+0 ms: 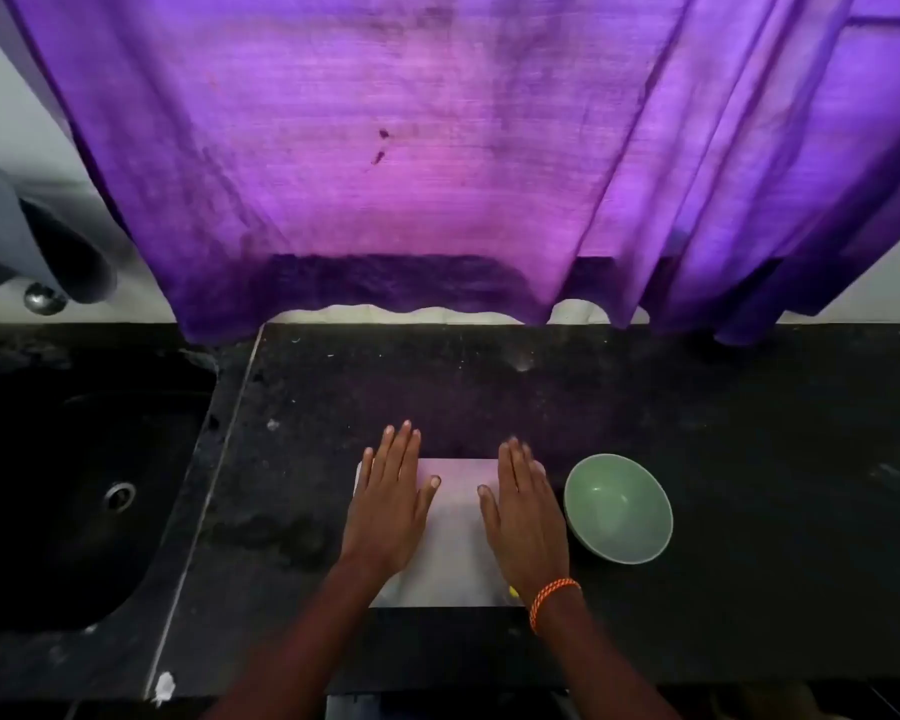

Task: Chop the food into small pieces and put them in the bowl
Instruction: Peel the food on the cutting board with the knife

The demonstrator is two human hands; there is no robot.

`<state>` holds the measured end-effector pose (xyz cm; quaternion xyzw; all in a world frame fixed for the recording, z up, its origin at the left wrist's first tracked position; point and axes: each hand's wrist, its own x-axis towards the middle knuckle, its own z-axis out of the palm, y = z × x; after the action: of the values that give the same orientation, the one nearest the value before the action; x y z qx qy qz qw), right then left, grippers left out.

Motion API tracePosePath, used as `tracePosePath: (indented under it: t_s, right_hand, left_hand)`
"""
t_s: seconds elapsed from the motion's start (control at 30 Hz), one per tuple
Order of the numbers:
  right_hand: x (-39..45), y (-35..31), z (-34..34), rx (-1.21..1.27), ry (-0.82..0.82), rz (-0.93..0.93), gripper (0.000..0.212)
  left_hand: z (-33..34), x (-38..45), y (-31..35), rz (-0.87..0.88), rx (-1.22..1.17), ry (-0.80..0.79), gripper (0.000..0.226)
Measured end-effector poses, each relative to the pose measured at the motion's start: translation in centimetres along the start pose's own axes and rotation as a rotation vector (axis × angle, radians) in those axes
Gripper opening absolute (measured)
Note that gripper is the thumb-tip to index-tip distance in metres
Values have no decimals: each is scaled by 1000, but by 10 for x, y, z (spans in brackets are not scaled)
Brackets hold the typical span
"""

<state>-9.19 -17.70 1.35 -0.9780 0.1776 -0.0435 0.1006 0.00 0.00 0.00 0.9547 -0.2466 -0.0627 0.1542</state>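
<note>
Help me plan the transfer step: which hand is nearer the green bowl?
Right. The right hand lies flat on the cutting board, just beside the green bowl. The left hand rests on the board's far side.

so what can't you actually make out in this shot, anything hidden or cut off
Head view, the only one:
- Cutting board: its left and right parts lie under the left hand and right hand, both flat with straight fingers.
- Small yellow thing by the right wrist: mostly hidden, too little shows to name it.
- No food or knife shows.
- Sink: cut off by the left edge, too dark inside.
- Tap: blurred, cut off at left.
- Green bowl: looks empty.
</note>
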Motion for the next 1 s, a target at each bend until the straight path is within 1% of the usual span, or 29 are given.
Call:
tracePosePath:
  t_s: [0.07, 0.17, 0.2, 0.23, 0.27, 0.3, 0.33, 0.37, 0.43, 0.47, 0.57, 0.7, 0.77, 0.83, 0.93, 1.0]
  right_hand:
    - [-4, 4, 4, -49, -97, 38, 43]
    - [-19, 5, 9, -38, -188, 181, 34]
    - [-23, 6, 14, -37, -200, 186, 34]
    - [-25, 6, 19, -19, -182, 190, 38]
    - [-25, 7, 25, -3, -165, 188, 46]
    - [-25, 5, 30, 26, -152, 190, 56]
    - [-25, 4, 35, 50, -136, 192, 62]
    - [-24, 2, 38, 100, -122, 204, 60]
    - [-21, -4, 45, 199, -84, 232, 46]
    - [-19, -8, 50, 256, -55, 245, 43]
    - [-15, -18, 62, 430, 43, 283, 43]
    - [-9, -21, 78, 438, 119, 289, 20]
    - [-7, -22, 82, 424, 151, 271, 16]
    - [-5, -22, 81, 394, 170, 255, 18]
    - [-7, -23, 77, 276, 196, 256, 24]
    - [-7, -23, 75, 254, 222, 267, 26]
  left_hand:
    - [0, -3, 0, -57, 64, -39, 71]
    - [3, -13, -1, -166, 111, -134, 56]
    - [7, -17, -1, -177, 102, -164, 57]
    - [11, -19, -3, -175, 85, -185, 61]
    - [16, -19, -5, -166, 77, -204, 65]
    - [19, -18, -7, -161, 50, -201, 69]
    - [23, -17, -10, -166, 15, -181, 71]
    - [26, -17, -12, -180, -29, -158, 70]
    - [31, -16, -15, -193, -102, -106, 68]
    - [32, -15, -15, -191, -125, -78, 67]
    - [38, -9, -17, -161, -195, 9, 63]
    - [44, -3, -22, -74, -299, 58, 64]
    - [43, 0, -30, -16, -367, 11, 71]
    - [38, 5, -41, 41, -426, -92, 83]
    - [28, 10, -56, 127, -441, -263, 105]
    - [23, 14, -62, 183, -425, -330, 111]
